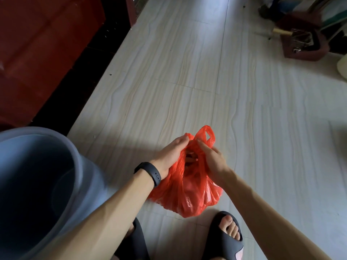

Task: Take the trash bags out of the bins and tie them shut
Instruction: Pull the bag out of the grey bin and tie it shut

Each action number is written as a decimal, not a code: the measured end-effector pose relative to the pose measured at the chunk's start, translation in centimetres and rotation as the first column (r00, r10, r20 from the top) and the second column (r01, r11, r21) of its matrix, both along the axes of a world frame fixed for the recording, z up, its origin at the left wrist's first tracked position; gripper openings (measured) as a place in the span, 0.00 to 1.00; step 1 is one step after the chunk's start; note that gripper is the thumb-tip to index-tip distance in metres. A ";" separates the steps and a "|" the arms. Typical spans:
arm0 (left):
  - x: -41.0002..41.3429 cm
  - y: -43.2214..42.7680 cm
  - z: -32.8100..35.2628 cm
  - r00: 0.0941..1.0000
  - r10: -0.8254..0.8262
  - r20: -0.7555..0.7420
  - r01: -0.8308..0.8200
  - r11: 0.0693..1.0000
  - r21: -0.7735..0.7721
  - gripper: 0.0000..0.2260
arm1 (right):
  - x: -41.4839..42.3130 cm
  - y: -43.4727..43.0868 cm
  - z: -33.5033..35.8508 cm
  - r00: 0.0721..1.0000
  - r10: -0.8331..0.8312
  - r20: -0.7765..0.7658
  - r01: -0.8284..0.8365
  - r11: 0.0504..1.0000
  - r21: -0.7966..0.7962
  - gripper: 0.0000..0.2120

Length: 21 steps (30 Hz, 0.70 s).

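Observation:
A red plastic trash bag (pixel 189 194) rests on the tiled floor in front of my feet, its mouth gaping with brownish trash visible inside. My left hand (pixel 170 155), with a black band on the wrist, grips the left side of the bag's rim. My right hand (pixel 211 158) pinches the right side just under one handle loop (pixel 207 135), which sticks up. A grey-blue bin (pixel 56 166) stands at the lower left, with no bag in it.
Dark red furniture (pixel 37 53) and a black strip line the left side. A dark red dustpan-like item (pixel 304 44) and clutter lie at the far right. My feet in black slides (pixel 227 239) stand just behind the bag. Pale tiled floor (pixel 187 81) stretches ahead.

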<state>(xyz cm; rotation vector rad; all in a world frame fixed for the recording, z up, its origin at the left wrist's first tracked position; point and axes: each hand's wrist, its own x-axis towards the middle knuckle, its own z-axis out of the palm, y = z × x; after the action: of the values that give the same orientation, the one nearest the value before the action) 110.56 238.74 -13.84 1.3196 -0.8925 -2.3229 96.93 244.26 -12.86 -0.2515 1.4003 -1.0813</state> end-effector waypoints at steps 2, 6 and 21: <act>-0.5 0.6 -0.5 0.986 0.165 0.037 -0.163 0.985 -0.051 0.16 | 0.6 -0.1 0.6 1.000 -0.012 -0.021 0.011 1.000 -0.004 0.17; -0.3 0.7 -0.1 0.925 0.379 -0.002 -0.379 0.925 0.032 0.12 | 1.0 0.1 0.6 0.992 -0.092 -0.091 0.092 0.996 -0.004 0.15; 4.1 0.0 -0.4 0.762 0.636 0.121 -0.644 0.764 0.042 0.17 | -4.8 4.3 -1.4 0.669 -0.743 0.025 0.720 0.656 0.224 0.15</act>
<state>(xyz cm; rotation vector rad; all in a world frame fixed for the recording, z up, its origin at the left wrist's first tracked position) 114.65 238.72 -14.24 1.4894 -0.2804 -1.7695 92.12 248.60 -14.30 0.5872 1.5236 -1.5677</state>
